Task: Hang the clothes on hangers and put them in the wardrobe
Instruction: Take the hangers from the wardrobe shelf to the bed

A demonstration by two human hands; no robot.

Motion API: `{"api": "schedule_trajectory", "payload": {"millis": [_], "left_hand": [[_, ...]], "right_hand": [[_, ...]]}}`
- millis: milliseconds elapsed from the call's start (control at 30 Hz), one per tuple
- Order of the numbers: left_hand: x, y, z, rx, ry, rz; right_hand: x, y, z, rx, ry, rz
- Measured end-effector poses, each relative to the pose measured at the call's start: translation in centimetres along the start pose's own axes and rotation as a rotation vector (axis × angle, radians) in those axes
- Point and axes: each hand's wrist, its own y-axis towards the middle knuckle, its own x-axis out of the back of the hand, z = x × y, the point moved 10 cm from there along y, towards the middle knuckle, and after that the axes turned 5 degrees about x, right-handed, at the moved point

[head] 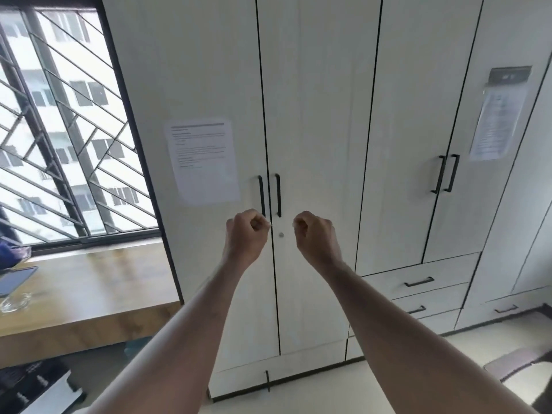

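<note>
wooden ledge (89, 294), phone (15, 280), glass dish (15, 301)

Both fists up at the closed wardrobe (313, 115)!
Left hand (246, 233) and right hand (313, 234) curl just below the paired black handles (270, 195), holding nothing; left knuckles perhaps brush the left handle. Printed sheet (206, 159) on the door.

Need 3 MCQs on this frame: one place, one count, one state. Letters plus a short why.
1. Where is the paper sheet nearest the hands?
A. on the door left of the handles
B. on a drawer
C. on the window

2. How many drawer handles show at right?
A. one
B. three
C. five

3. State of the wardrobe doors?
A. wide open
B. removed
C. closed

A: it is stuck beside the handles.
B: three bars on drawer fronts.
C: all panels flush; left hand and right hand curled, holding nothing.
</note>
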Motion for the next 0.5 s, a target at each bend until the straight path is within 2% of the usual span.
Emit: {"api": "schedule_trajectory", "payload": {"millis": [167,500], "left_hand": [[-4.4,8.6,4.8,0.046,0.001,-0.048],[-11.5,22.7,10.2,0.107,0.051,-0.150]], "right_hand": [[-6.8,8.9,-6.0,-0.086,0.169,0.028],[-18.4,24.6,-15.4,-0.116,0.154,0.131]]}}
